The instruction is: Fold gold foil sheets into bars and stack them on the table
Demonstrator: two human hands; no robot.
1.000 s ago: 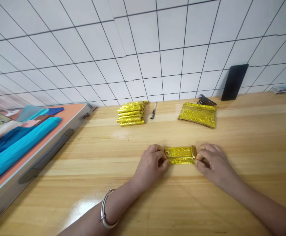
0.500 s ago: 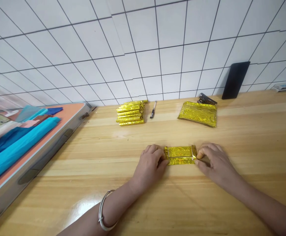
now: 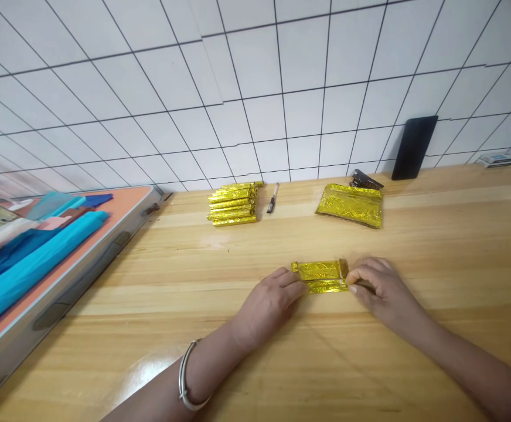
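A sheet of gold foil paper (image 3: pixel 320 271) lies on the wooden table, with its long edges and both short ends folded inward. My left hand (image 3: pixel 273 299) rests at its lower left corner, fingers bent together on the near fold; the fingertips are partly hidden. My right hand (image 3: pixel 381 290) pinches the lower right corner between thumb and forefinger. Behind it are a pile of rolled gold foil tubes (image 3: pixel 232 205) and a stack of flat gold foil sheets (image 3: pixel 351 205).
A pen (image 3: pixel 273 198) lies between the pile and the stack. A black clip (image 3: pixel 365 179) sits behind the stack. A black phone-like slab (image 3: pixel 415 146) leans on the tiled wall. At left, an orange-topped case (image 3: pixel 126 202) carries blue rolls (image 3: pixel 62 252) and coloured sheets.
My left hand has shifted from the sheet's left end onto its lower left fold, uncovering the upper left corner. My right hand keeps its pinch at the right end.
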